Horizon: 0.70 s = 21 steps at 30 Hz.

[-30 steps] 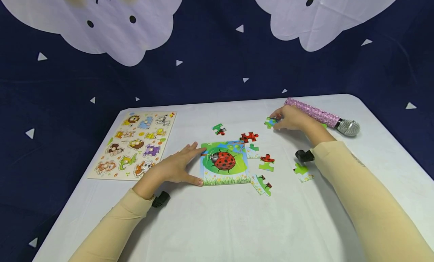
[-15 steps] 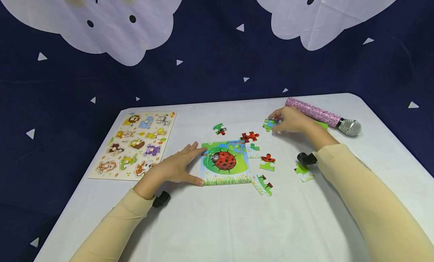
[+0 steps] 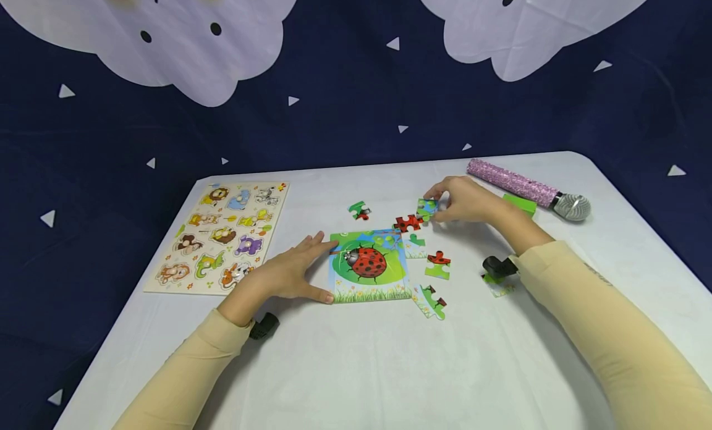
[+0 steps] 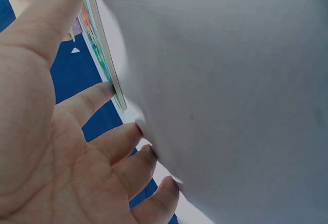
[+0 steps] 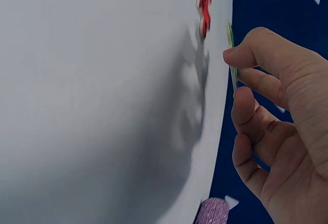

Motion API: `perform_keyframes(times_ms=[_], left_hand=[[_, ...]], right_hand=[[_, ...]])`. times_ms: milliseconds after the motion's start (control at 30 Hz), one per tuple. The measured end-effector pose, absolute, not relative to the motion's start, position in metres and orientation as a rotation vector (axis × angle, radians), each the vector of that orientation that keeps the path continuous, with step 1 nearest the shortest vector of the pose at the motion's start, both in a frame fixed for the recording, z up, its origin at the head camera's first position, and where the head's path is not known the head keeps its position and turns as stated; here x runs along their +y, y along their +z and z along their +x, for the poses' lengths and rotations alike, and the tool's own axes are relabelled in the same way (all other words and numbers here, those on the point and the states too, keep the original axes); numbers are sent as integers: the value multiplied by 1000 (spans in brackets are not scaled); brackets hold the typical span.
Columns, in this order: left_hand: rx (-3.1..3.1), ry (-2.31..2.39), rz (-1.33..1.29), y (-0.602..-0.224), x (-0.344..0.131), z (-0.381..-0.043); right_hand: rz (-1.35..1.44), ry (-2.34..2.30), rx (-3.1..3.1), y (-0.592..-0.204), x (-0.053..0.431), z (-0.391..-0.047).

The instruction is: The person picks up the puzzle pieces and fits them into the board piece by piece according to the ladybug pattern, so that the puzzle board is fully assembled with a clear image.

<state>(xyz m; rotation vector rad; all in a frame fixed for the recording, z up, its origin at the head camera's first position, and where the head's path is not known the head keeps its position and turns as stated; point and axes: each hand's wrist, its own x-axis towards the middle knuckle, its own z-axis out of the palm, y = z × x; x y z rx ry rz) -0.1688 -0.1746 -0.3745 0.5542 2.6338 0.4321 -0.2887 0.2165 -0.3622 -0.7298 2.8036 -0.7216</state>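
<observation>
My right hand (image 3: 466,198) pinches a green-and-blue jigsaw piece (image 3: 426,207) above the table, just behind a red spotted piece (image 3: 408,223). In the right wrist view the held piece (image 5: 235,78) is seen edge-on between thumb and fingers, off the white surface. My left hand (image 3: 286,272) lies with fingers spread, its thumb and index finger at the left edge of a square ladybug picture board (image 3: 369,263). The left wrist view shows fingertips touching the board's edge (image 4: 105,55) and the white cloth. Several loose pieces lie right of the board, among them a red-and-green one (image 3: 438,265).
An animal peg puzzle board (image 3: 222,238) lies at the left. At the back right are a pink glitter microphone (image 3: 517,184) and a bright green block (image 3: 520,204). One piece (image 3: 359,210) sits behind the ladybug board, another (image 3: 497,286) below the right wrist camera.
My right hand has lifted the green-and-blue piece and carried it left toward the red piece. The green block behind the hand is now more visible. My left hand has stayed put.
</observation>
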Motion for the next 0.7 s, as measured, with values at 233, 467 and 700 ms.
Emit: perform_keyframes(times_ms=[233,467,700], left_hand=[[2639,429,556,-374,-174,-169],[2637,427,552,-374,-173,-169],[2636,423,543,-374,-173,-169]], right_hand=[[-761,-748,2743,-359,206,-279],[-813,-763,2684,-362,195,-271],[-880,-782,2634,-366,185,-266]])
